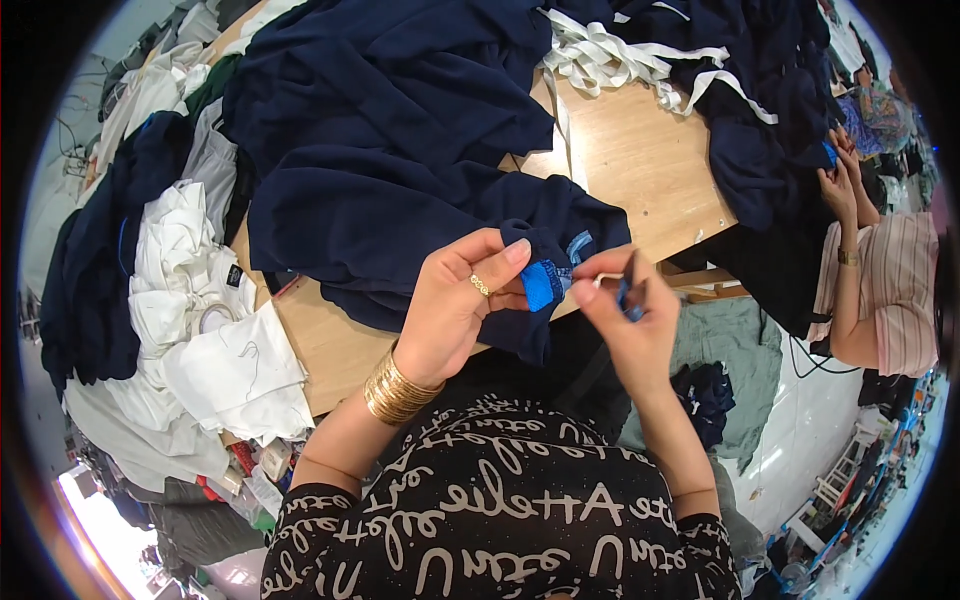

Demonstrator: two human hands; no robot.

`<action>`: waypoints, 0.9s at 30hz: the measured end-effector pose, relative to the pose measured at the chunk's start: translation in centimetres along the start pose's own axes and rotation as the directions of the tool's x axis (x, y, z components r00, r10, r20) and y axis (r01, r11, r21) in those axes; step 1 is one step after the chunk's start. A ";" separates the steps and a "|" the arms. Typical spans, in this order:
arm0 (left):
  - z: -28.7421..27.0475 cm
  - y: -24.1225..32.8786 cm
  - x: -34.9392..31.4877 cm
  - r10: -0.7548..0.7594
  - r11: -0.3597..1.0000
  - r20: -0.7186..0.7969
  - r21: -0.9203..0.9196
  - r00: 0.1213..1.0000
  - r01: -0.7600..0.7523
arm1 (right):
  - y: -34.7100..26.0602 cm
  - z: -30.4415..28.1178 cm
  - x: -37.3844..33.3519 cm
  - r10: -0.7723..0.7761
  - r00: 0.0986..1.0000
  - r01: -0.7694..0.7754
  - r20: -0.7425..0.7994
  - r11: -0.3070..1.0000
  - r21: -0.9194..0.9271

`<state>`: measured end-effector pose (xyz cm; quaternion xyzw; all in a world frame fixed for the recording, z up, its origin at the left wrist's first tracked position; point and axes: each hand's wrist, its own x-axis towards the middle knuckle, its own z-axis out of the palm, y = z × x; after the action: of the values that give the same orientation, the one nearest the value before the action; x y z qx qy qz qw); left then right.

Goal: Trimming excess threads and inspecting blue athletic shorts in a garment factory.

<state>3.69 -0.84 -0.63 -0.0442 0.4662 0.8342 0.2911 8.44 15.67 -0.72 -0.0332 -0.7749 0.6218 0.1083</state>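
Observation:
My left hand point(462, 290) pinches the edge of a navy garment point(370, 215) between thumb and fingers. At that edge a bright blue fabric piece point(540, 287) shows, with a lighter blue strip point(579, 247) beside it. My right hand point(635, 315) is closed close to the blue piece, its thumb and forefinger pinched at the garment's edge. Within its fingers is a slim dark and blue object point(630, 292), partly hidden and slightly blurred; its kind is unclear. The rest of the garment spreads over the wooden table point(655, 170).
Another navy garment pile point(390, 75) lies further back, beside tangled white tape point(610, 55). White cloths point(235, 370) and a tape roll point(214, 318) are at the left. At the right, a co-worker's hands point(845, 180) handle navy fabric. Grey-green cloth point(725, 350) lies below the table.

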 end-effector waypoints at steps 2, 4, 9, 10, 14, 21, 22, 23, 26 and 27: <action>0.2 -0.3 0.1 0.018 1.000 -0.007 0.003 1.000 -0.018 | 0.6 0.4 -0.5 0.052 0.997 -0.054 0.064 0.998 0.030; 0.2 -0.6 0.2 0.036 0.999 -0.014 0.009 0.999 -0.036 | 1.1 0.3 -0.7 0.027 0.997 -0.029 0.079 0.999 0.028; 0.5 -0.9 0.3 -0.010 0.994 -0.049 -0.110 0.999 0.005 | 1.2 -0.7 -0.9 0.030 0.997 -0.032 0.071 0.999 0.023; 0.6 -1.0 0.2 -0.011 0.994 -0.045 -0.108 0.999 0.006 | 1.1 -0.8 -1.0 0.029 0.997 -0.031 0.067 0.999 0.023; 1.2 -1.0 0.2 -0.004 0.997 -0.042 -0.073 0.999 0.001 | 0.2 -1.6 -0.7 0.051 0.998 -0.045 0.038 0.989 -0.142; 1.8 -1.3 -0.1 -0.075 0.991 0.007 -0.109 0.997 0.075 | -1.1 -2.1 -1.4 0.003 0.999 0.009 0.047 0.970 -0.245; 1.7 -1.4 -0.2 -0.075 0.991 0.006 -0.107 0.997 0.075 | -1.3 -2.1 -1.5 0.014 0.998 0.005 0.069 0.961 -0.276; 1.8 -1.4 -0.2 -0.062 0.992 0.010 -0.106 0.998 0.063 | -1.4 -2.1 -1.4 -0.029 0.998 0.044 0.056 0.951 -0.305; 1.8 -1.5 -0.3 -0.041 0.994 0.020 -0.101 0.999 0.043 | -1.2 -2.2 -1.4 -0.006 0.998 0.024 0.059 0.948 -0.317; 1.8 -1.5 -0.3 -0.032 0.994 0.022 -0.100 0.999 0.034 | -1.2 -2.2 -1.4 -0.014 0.998 0.036 0.066 0.938 -0.344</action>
<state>5.09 1.09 -0.63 -0.0580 0.4200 0.8520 0.3072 10.40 17.24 0.68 -0.0222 -0.8753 0.4756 0.0844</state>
